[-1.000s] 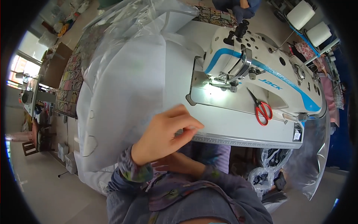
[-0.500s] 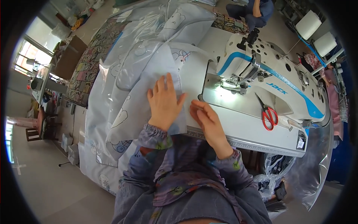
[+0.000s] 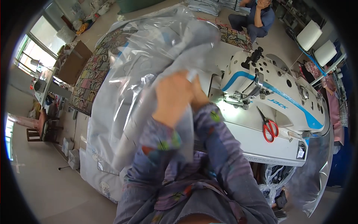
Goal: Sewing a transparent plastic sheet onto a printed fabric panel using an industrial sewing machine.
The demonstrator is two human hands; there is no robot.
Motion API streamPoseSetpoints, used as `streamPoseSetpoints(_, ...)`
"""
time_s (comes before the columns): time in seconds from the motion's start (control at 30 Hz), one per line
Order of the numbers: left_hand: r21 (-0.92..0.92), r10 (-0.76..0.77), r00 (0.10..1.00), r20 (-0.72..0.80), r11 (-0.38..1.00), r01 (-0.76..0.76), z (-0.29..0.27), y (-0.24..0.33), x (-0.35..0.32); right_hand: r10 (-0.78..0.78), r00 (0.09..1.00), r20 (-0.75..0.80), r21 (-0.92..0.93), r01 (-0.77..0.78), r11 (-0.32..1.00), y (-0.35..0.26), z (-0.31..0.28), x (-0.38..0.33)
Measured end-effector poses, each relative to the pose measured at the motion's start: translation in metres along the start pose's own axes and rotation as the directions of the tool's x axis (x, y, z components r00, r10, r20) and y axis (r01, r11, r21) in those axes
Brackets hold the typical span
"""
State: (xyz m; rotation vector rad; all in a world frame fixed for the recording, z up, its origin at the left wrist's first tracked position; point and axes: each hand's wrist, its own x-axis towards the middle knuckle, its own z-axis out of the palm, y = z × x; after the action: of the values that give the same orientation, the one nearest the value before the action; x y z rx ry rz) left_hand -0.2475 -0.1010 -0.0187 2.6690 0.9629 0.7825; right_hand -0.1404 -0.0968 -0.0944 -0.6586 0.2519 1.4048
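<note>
both hands are raised together at the middle of the head view. the left hand (image 3: 173, 97) has its fingers clamped on a bunch of pale grey cloth (image 3: 149, 89). the right hand (image 3: 199, 98) sits just behind it, touching, mostly hidden; i cannot tell its fingers. at 3 o'clock stands a white and blue sewing machine (image 3: 272, 100), red-handled scissors (image 3: 269, 127) lying on its bed.
</note>
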Motion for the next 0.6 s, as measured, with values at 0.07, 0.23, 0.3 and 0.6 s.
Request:
streamPoseSetpoints(0.07, -0.037, 0.167, 0.986, 0.025, 0.985, -0.166, 0.017, 0.045, -0.022, -0.051, 0.999, 0.02, -0.067, 0.052, 0.996, -0.015, -0.024, 0.004)
streamPoseSetpoints(0.23, -0.009, 0.117, 0.977, 0.177, 0.993, -0.118, 0.031, 0.024, -0.06, -0.003, 0.971, 0.239, -0.418, 0.106, 0.902, 0.046, -0.11, -0.055)
streamPoseSetpoints(0.3, -0.002, 0.116, 0.956, 0.269, 0.993, -0.12, 0.029, 0.017, -0.082, 0.039, 0.947, 0.318, -0.534, 0.145, 0.833, 0.122, -0.175, -0.137)
streamPoseSetpoints(0.6, -0.004, 0.225, 0.969, 0.103, 0.974, -0.226, 0.011, 0.039, -0.157, 0.263, 0.954, 0.146, -0.759, -0.062, 0.648, 0.069, -0.225, -0.23)
